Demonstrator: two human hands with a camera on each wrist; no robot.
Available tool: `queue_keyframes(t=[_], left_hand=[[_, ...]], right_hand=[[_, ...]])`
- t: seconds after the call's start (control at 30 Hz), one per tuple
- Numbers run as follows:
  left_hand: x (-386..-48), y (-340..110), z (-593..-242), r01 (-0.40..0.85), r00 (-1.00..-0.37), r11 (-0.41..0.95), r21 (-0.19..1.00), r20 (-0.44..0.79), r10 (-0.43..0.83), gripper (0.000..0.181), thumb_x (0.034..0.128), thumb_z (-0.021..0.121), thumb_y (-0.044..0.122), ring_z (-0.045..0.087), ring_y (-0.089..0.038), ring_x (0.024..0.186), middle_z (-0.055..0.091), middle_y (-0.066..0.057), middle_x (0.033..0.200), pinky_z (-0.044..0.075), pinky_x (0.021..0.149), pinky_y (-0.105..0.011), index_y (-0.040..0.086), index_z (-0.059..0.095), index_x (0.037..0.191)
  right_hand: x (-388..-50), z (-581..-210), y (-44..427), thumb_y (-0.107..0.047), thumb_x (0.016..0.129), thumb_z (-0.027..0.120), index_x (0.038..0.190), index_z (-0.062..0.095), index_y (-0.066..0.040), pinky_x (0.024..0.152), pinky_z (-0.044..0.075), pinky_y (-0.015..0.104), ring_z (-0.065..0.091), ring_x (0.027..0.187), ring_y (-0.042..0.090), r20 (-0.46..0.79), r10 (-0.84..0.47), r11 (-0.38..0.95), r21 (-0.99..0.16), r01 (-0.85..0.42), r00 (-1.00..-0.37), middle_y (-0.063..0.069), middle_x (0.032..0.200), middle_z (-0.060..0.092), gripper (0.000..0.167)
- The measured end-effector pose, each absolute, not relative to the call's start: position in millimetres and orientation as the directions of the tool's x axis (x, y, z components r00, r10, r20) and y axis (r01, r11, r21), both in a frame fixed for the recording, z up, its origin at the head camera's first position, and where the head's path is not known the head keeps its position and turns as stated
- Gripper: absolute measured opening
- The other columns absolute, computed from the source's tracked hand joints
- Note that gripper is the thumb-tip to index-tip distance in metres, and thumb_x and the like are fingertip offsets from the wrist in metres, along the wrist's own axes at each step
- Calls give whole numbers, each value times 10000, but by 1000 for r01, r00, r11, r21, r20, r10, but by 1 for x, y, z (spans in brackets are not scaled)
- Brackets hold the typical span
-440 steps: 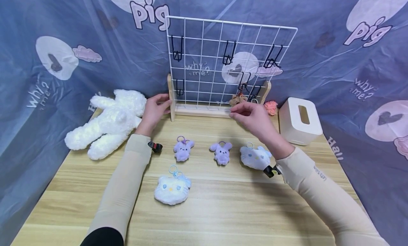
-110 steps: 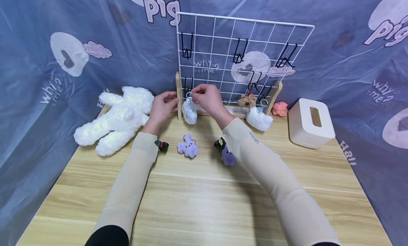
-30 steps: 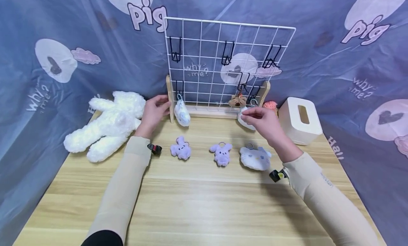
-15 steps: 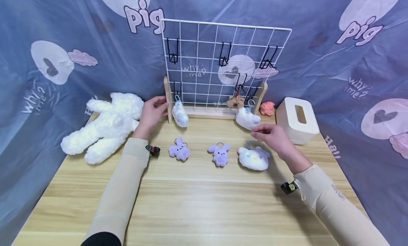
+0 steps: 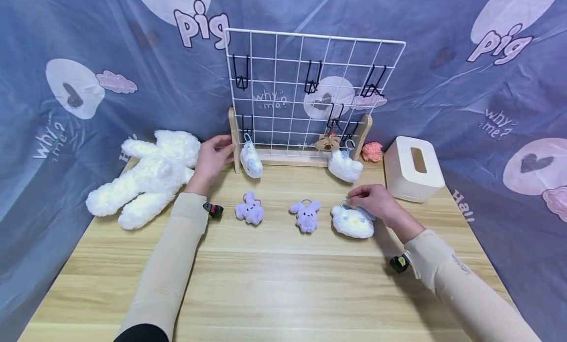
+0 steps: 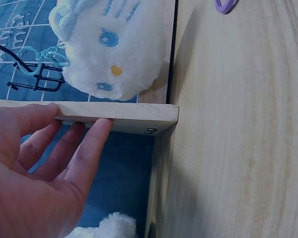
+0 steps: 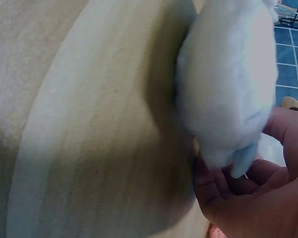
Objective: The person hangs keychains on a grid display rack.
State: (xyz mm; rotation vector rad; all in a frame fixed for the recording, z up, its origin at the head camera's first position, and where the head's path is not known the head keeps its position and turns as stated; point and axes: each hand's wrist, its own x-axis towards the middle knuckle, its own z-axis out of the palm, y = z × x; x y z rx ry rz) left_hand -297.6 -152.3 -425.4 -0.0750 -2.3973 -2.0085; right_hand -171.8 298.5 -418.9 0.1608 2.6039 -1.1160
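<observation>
My left hand [image 5: 212, 157] holds the left wooden post [image 6: 119, 111] of a white wire grid rack [image 5: 288, 34], its fingertips on the post. At the right, my right hand [image 5: 374, 202] pinches the top of a white cat-face plush keychain [image 5: 352, 225] lying on the table, by its ring and blue bow; its fingertips are partly hidden behind the plush in the right wrist view. A similar cat keychain [image 5: 251, 162] hangs at the rack's lower left, another white plush keychain [image 5: 344, 167] at lower right. Two purple plush keychains [image 5: 250, 210] lie between the hands.
Black hooks [image 5: 313, 77] sit on the grid; a brown plush keychain [image 5: 328, 142] hangs from one. A white plush toy [image 5: 155, 172] lies at left. A pink plush [image 5: 372, 151] and a white tissue box [image 5: 412, 184] stand at right.
The second cat keychain went from the front of the table to the lower-left hook. My right hand then moved rightward and down onto the remaining cat keychain. My left hand stayed at the post.
</observation>
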Motion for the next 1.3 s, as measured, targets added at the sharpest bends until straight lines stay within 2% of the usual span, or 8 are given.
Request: queue_keyframes(t=[0.07,0.2,0.47,0.73,1.3], left_hand=[[-297,-153,-425,46,-999,175,984,42,25,423,1124,681,102,715,-387,1276,666,-272,1487,708,1055,-425,-21,643,1527],[-297,-153,-424,51,-999,175,983,48,22,418,1129,671,102,716,-370,1261,663,-279,1479,701,1073,-441,-27,641,1525],[-297,-155,-425,56,-998,175,983,53,19,404,1125,673,89,716,-370,1260,667,-278,1467,705,1065,-425,-38,650,1508],[-299,-154,-428,47,-999,169,984,44,20,411,1126,674,96,714,-347,1227,649,-281,1467,705,1069,-437,-36,645,1514],[-299,-153,-429,50,-999,177,983,47,20,410,1126,676,102,712,-409,1277,656,-280,1471,703,1072,-450,-27,649,1513]], right_hand=[[-174,-421,299,-250,1047,804,1308,772,0,835,523,166,653,967,93,-333,-29,703,-677,217,-943,135,1192,813,362],[-177,-423,297,-236,1031,822,1276,779,-4,814,516,177,642,931,104,-326,-44,722,-664,195,-944,78,1070,794,339],[-178,-427,291,-162,1013,814,1167,769,4,760,477,199,590,876,129,-289,-61,768,-624,140,-955,3,917,674,231],[-176,-428,286,-144,974,853,1112,760,10,758,479,230,580,860,144,-280,-63,776,-617,129,-958,10,901,658,227],[-176,-429,286,-154,948,868,1067,691,-27,792,480,270,594,905,196,-279,-38,806,-576,135,-960,46,942,653,249]])
